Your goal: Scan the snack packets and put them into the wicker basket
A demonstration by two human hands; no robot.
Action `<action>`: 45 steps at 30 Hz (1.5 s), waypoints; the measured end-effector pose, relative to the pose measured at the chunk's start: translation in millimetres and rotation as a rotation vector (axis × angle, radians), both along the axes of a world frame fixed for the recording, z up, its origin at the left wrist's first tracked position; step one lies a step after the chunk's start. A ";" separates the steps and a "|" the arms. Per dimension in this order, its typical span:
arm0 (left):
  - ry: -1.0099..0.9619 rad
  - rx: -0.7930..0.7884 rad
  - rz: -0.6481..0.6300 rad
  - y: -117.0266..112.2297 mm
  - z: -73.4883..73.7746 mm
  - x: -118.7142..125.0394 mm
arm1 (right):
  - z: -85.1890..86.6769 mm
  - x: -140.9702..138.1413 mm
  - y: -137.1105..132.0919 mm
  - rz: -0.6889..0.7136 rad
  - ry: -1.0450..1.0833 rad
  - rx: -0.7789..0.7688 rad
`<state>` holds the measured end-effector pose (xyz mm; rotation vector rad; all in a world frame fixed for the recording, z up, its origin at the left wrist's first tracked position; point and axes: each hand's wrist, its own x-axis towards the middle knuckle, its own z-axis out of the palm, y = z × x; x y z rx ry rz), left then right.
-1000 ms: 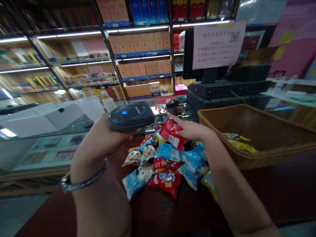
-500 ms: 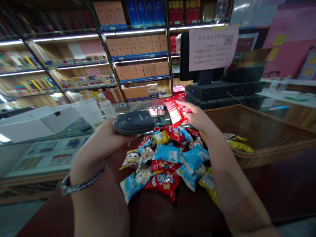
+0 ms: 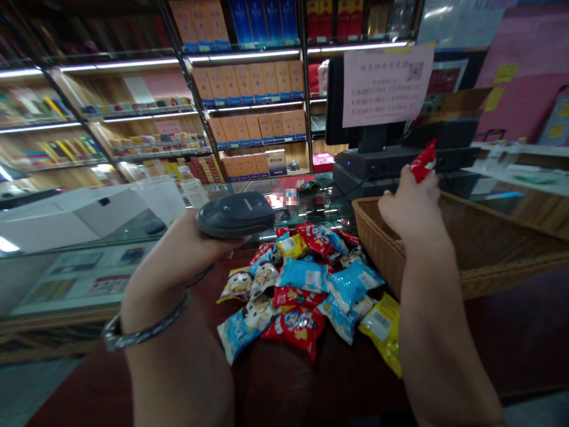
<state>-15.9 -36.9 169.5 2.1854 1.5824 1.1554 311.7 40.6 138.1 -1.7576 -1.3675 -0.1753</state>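
Note:
My left hand (image 3: 208, 243) is closed around a dark grey handheld barcode scanner (image 3: 237, 214), held above the left side of the counter. In my right hand (image 3: 413, 201) is a red snack bag (image 3: 424, 162), gripped at the fingertips over the near left part of a wicker basket (image 3: 377, 237). A heap of small snack bags in blue, red, yellow and white lies between my arms. Among them are a blue bag (image 3: 302, 276), a red bag (image 3: 296, 329) and a yellow bag (image 3: 382, 332) beside my right forearm.
Behind the basket stands a black monitor (image 3: 335, 107) with a pink paper sign (image 3: 386, 86) on it. A computer mouse (image 3: 311, 185) lies on the glass counter. White boxes (image 3: 89, 210) and a plastic bottle (image 3: 193, 187) are at left. Shelves of boxed goods (image 3: 249, 83) line the back.
My right hand has carried the red snack bag rightward, from in front of the scanner to over the basket. My left hand with the scanner has shifted only slightly left.

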 end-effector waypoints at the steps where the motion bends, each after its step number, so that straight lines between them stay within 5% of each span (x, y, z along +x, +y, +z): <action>1: 0.003 0.006 0.012 -0.8 0.6 0.1 | 1.2 2.8 -2.2 -0.042 -0.006 -0.004; 5: 0.018 0.016 0.059 -1.0 0.8 -1.3 | 3.8 -2.0 -2.6 -0.005 -0.048 0.057; 11: 0.024 -0.009 0.062 2.5 -2.4 -4.7 | -30.5 -57.9 32.0 0.643 -0.249 -0.237; 15: 0.037 0.015 0.039 1.8 -2.6 -2.5 | -68.6 -95.2 52.7 0.710 -0.458 -0.454; 18: 0.033 0.028 0.005 0.5 -1.1 0.6 | -79.8 -101.7 58.6 0.738 -0.489 -0.504; 22: 0.020 0.012 -0.001 0.1 -0.1 1.2 | -68.8 -84.4 63.4 0.805 -0.336 -0.459; 28: 0.035 0.008 0.014 0.4 -2.8 -2.4 | -44.5 -61.7 59.6 1.064 0.314 -0.272; 32: 0.049 0.007 0.017 1.3 -4.2 -4.3 | -34.6 -61.1 51.7 1.142 0.541 -0.201; 37: 0.040 -0.015 0.045 1.3 -3.1 -6.3 | -27.6 -58.1 49.2 1.147 0.608 -0.128; 45: 0.019 -0.013 -0.016 0.3 -2.4 -5.8 | -26.1 -53.0 54.4 0.967 0.416 -0.073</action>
